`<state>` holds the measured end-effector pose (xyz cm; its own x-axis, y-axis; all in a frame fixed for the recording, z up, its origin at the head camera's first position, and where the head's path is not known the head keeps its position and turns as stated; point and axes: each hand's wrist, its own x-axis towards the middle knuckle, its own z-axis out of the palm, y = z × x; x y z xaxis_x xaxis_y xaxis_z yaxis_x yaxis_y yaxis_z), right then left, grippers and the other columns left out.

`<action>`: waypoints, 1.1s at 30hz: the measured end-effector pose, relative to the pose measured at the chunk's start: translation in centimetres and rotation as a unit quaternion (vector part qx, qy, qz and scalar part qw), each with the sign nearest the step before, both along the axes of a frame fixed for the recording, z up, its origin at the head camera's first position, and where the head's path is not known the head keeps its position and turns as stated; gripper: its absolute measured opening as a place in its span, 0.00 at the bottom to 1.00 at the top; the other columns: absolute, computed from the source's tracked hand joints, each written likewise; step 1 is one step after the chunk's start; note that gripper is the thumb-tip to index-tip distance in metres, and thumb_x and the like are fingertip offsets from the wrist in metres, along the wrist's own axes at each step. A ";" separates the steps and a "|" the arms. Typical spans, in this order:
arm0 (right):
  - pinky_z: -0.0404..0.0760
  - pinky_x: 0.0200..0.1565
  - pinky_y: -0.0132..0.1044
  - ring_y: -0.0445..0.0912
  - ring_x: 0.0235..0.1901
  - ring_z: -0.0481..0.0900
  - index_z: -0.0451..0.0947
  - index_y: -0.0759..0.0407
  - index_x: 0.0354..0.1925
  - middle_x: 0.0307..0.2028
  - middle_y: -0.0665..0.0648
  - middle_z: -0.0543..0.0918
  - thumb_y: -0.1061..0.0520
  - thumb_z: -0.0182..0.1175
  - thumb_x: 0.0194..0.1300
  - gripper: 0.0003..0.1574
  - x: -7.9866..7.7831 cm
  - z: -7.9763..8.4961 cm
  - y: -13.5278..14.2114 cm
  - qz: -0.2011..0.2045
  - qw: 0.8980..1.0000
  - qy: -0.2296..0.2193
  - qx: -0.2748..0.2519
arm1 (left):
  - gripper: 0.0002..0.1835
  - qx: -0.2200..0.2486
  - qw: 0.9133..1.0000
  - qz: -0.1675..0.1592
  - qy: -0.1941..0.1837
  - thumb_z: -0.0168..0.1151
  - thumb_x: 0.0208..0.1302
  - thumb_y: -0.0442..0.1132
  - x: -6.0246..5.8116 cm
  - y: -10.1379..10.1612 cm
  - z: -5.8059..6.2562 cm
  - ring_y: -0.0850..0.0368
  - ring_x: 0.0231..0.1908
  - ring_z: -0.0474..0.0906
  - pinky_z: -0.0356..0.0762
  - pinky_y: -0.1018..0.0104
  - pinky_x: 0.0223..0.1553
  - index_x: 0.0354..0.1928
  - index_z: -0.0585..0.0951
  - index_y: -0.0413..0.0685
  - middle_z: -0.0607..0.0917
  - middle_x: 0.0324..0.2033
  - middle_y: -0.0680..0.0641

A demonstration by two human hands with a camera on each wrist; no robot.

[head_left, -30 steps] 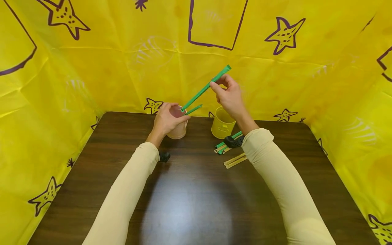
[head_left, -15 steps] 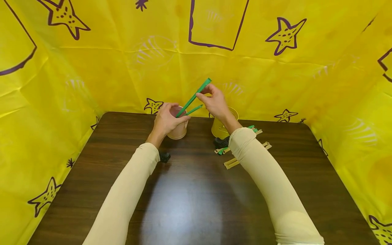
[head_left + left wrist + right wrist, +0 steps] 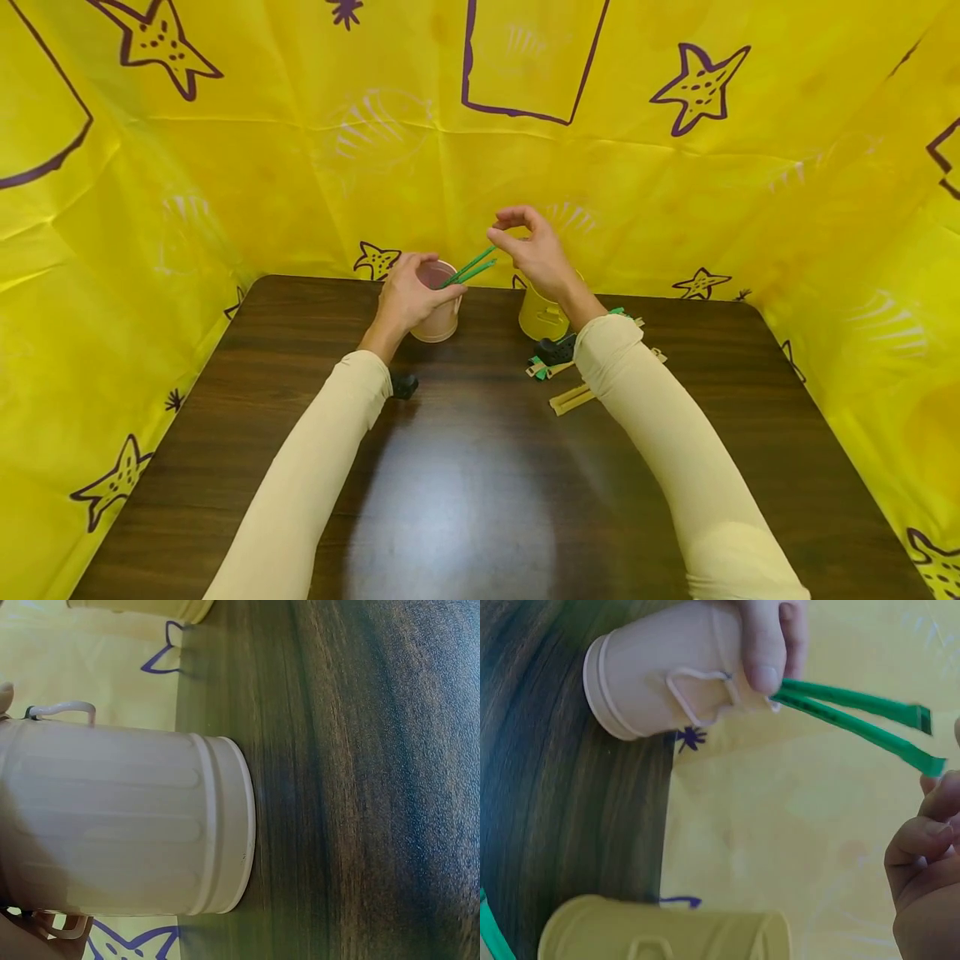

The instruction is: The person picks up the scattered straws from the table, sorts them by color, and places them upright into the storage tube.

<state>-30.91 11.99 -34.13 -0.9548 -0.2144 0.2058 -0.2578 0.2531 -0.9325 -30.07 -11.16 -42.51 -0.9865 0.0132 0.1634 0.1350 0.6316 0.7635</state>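
A small pale pink pail (image 3: pixel 437 325) with side handles stands at the back of the table. My left hand (image 3: pixel 408 292) grips it round the rim, thumb at the near right side. Two slim green stick packets (image 3: pixel 855 724) with flat sealed ends lean out of the pail's mouth, side by side; their lower parts are hidden inside it. My right hand (image 3: pixel 534 250) hovers just beyond the packets' upper ends, fingers loosely bent and nothing held between them. In the left wrist view, the pink pail (image 3: pixel 112 817) rests with its base on the tabletop.
A yellow pail (image 3: pixel 540 318) stands to the right, partly behind my right wrist. Several tan packets (image 3: pixel 572 398) and green packets (image 3: pixel 537 367) lie on the dark wood table (image 3: pixel 450 500) below my right forearm. A yellow patterned cloth (image 3: pixel 300 192) hangs behind the table.
My right hand lowered a green stick packet leftward into the pink pail, let it go and drew back slightly to the right. The left hand stayed on the pail.
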 end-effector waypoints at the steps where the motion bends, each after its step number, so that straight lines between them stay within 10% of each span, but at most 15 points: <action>1: 0.71 0.29 0.30 0.40 0.26 0.74 0.71 0.63 0.64 0.51 0.51 0.78 0.51 0.64 0.72 0.29 0.1 0.1 0.3 -0.003 1.000 0.001 0.000 | 0.45 0.001 1.000 0.000 0.000 0.74 0.49 0.70 0.0 0.0 0.0 0.47 0.61 0.71 0.73 0.44 0.62 0.66 0.76 0.54 0.75 0.60 0.49; 18: 0.76 0.29 0.33 0.52 0.32 0.79 0.81 0.58 0.50 0.42 0.57 0.83 0.51 0.63 0.73 0.14 4.3 1.7 7.7 0.030 0.980 0.022 0.198 | 0.44 -0.002 1.000 -0.005 0.006 0.74 0.51 0.69 -0.1 0.1 0.0 0.46 0.64 0.71 0.72 0.43 0.64 0.67 0.75 0.55 0.74 0.62 0.49; 33: 0.78 0.30 0.34 0.44 0.26 0.78 0.83 0.53 0.45 0.39 0.57 0.86 0.50 0.64 0.72 0.09 7.8 -3.3 12.0 0.143 0.928 -0.056 0.340 | 0.43 -0.003 1.000 -0.001 0.005 0.74 0.51 0.68 0.2 0.0 -0.1 0.45 0.64 0.71 0.72 0.42 0.63 0.66 0.75 0.55 0.74 0.62 0.49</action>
